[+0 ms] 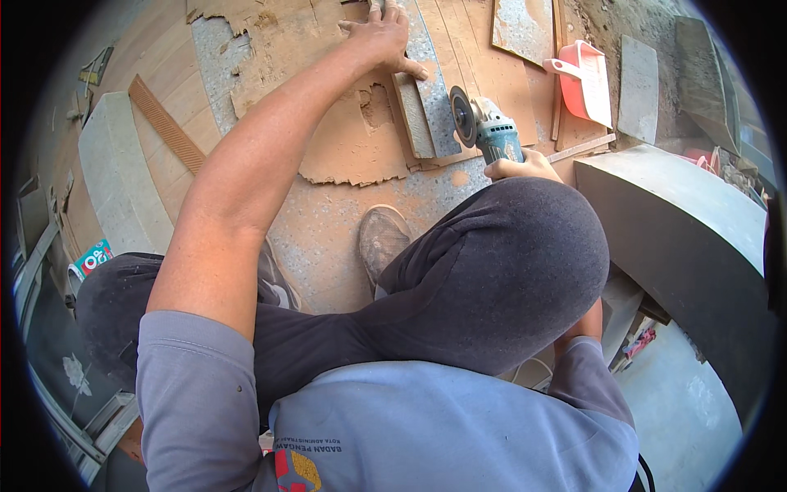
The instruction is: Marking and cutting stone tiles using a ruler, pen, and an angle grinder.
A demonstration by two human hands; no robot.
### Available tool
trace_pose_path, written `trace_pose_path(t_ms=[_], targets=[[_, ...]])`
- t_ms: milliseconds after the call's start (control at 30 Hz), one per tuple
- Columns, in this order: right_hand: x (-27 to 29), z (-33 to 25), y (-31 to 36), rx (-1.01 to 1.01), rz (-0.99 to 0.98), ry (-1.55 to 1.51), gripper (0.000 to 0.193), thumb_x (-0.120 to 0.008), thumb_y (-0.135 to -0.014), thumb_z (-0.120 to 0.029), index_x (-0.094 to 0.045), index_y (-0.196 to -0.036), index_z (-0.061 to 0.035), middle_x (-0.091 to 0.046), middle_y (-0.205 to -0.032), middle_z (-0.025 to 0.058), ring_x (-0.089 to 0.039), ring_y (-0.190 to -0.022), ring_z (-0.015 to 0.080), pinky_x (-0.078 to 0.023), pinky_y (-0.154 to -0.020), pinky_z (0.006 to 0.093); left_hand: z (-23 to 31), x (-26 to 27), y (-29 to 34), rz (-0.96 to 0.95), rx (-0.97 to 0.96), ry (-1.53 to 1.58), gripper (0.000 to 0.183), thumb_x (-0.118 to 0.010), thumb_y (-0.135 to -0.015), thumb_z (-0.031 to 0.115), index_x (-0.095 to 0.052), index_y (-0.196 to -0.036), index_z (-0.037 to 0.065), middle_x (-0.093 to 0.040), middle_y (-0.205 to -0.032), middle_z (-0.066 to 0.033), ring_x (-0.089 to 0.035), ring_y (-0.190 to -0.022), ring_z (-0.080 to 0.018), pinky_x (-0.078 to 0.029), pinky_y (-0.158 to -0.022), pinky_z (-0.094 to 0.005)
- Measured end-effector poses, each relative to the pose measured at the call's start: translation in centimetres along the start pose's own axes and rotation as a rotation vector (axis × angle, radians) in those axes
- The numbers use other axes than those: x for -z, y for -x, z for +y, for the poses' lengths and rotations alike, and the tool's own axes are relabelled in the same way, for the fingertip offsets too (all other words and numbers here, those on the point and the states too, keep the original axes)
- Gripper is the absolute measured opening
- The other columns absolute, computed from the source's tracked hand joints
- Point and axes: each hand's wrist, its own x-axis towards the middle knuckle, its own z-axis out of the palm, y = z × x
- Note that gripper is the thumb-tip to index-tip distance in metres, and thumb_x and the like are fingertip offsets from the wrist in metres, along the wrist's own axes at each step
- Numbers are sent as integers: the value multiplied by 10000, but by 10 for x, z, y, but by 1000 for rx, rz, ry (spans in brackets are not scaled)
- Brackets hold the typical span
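Observation:
My right hand [529, 166] is wrapped round the blue-green body of an angle grinder [498, 135], low beside my right knee. Its dark round disc [462, 116] stands on edge, close to the right side of a speckled grey tile strip [443, 111]. At the top, my left hand [381, 34] spreads its fingers, with the thumb reaching onto the strip's left side. A narrow block [413, 115] lies along that side. Under them is a worn wooden board [344, 148] with a ragged edge. Whether the disc touches the strip, I cannot tell.
A pink dustpan [584, 78] stands to the right, near flat tile pieces [638, 88]. A grey slab-like bench [680, 197] borders my right side. To the left lie a long grey tile [123, 172], a brown strip [166, 125] and a can [92, 257]. My shoe [382, 239] is near the board.

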Motion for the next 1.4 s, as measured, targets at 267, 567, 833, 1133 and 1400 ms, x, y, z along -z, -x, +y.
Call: trace_pose_path(t_ms=[267, 567, 833, 1133, 1400], targets=[[2, -3, -3, -48, 14, -70, 316, -900, -803, -275, -768, -1046, -121, -702, -870, 84, -728, -799, 207, -600, -750, 381, 5, 4, 2, -6, 7, -9, 1377, -905, -614, 717, -355, -1591, -81, -218, -1726, -280, -236, -1586, -472, -289, -1105, -873], [13, -32, -12, -396, -9, -388, 311, -822, -827, -326, -774, -1000, -72, -683, -855, 83, -664, -771, 184, -521, -767, 334, 2, 1, 0, -3, -2, 9, 1402, -906, -606, 720, -334, -1600, -86, -220, -1726, -279, -242, -1583, -472, -287, -1101, -876], [15, -36, -20, -384, 29, -374, 477, -827, -737, -379, -757, -997, 15, -687, -800, 101, -645, -681, 192, -512, -668, 343, 3, 1, 1, -10, 16, -14, 1418, -899, -611, 734, -312, -1612, -81, -221, -1729, -267, -247, -1588, -453, -289, -1106, -871], [17, -27, -32, -414, 112, -460, 550, -859, -663, -388, -756, -980, 49, -699, -762, 145, -659, -613, 217, -484, -549, 355, 12, 5, -2, -61, 32, -21, 1444, -886, -614, 758, -273, -1636, -56, -175, -1753, -243, -201, -1608, -442, -286, -1124, -856], [23, -33, -44, -339, 63, -413, 548, -842, -668, -395, -758, -969, 56, -692, -768, 140, -648, -594, 204, -475, -528, 348, 3, -17, -7, 69, 46, -107, 1505, -841, -569, 857, -249, -1679, 29, -138, -1772, -204, -204, -1613, -426, -295, -1081, -900]])
